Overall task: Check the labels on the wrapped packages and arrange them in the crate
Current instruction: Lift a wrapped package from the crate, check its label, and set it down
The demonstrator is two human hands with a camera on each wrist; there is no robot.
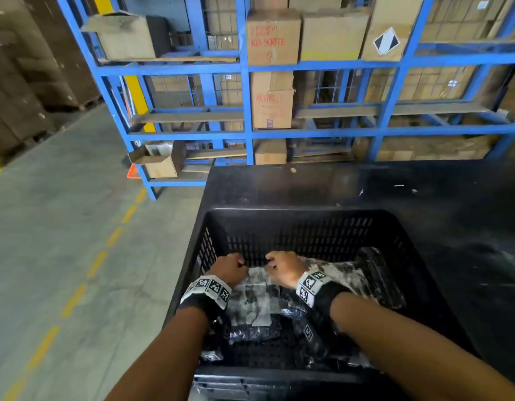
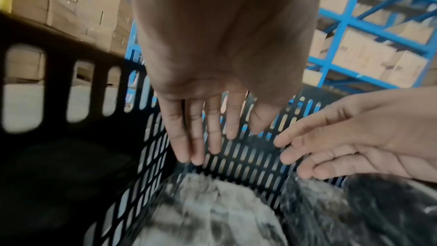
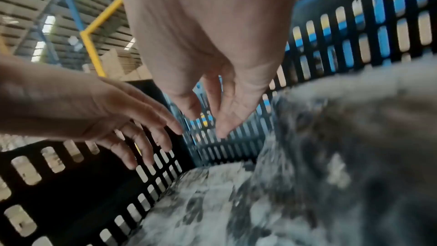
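Note:
A black perforated crate (image 1: 302, 211) stands on a black table (image 1: 424, 192). Inside lie wrapped packages in clear plastic: a grey-white mottled one (image 1: 259, 299) (image 2: 208, 212) (image 3: 212, 203) under my hands, another (image 1: 346, 273) (image 3: 354, 137) leaning at the right, and a darker one (image 1: 267, 331) nearer me. My left hand (image 1: 230, 267) (image 2: 224, 143) hovers over the mottled package with straight fingers and holds nothing. Just beside it, my right hand (image 1: 282, 269) (image 3: 205, 122) hangs with loose fingers, also empty. No label is readable.
Blue steel racks (image 1: 247, 111) loaded with cardboard boxes (image 1: 273, 36) rise behind the table. An open carton (image 1: 157, 163) sits at the rack's foot. To the left runs a concrete floor with a dashed yellow line (image 1: 97, 264). A crate wall (image 2: 59, 91) stands close on the left.

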